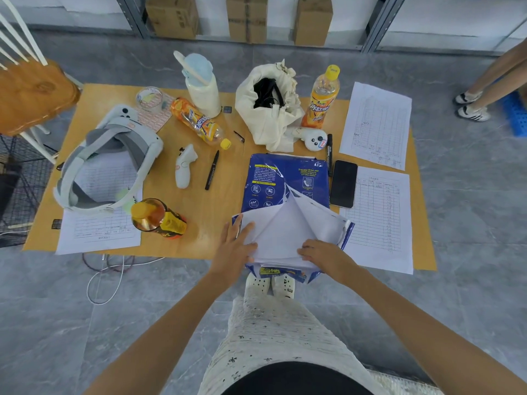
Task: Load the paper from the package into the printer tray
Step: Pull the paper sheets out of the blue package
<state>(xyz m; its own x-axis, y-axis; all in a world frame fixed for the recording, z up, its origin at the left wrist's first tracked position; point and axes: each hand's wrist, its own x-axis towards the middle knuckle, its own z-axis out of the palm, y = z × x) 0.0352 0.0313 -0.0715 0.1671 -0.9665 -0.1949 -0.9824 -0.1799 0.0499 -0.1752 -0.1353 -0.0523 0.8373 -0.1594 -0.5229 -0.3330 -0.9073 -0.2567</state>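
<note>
A blue paper package [271, 178] lies on the low wooden table [199, 201], its near end torn open. White wrapper flaps and the paper stack [285, 238] show at that open end by the table's front edge. My left hand [233, 246] rests flat on the left flap and the stack's left side. My right hand [322, 255] grips the near right corner of the stack, fingers curled over it. No printer or tray is in view.
A black phone [343, 183] and printed forms [379, 218] lie right of the package. A cloth bag [271, 109], orange drink bottles [322, 98], a headset [108, 158], controllers, pens and a jar [156, 216] crowd the table. A chair [28, 95] stands left, cables [105, 275] on the floor.
</note>
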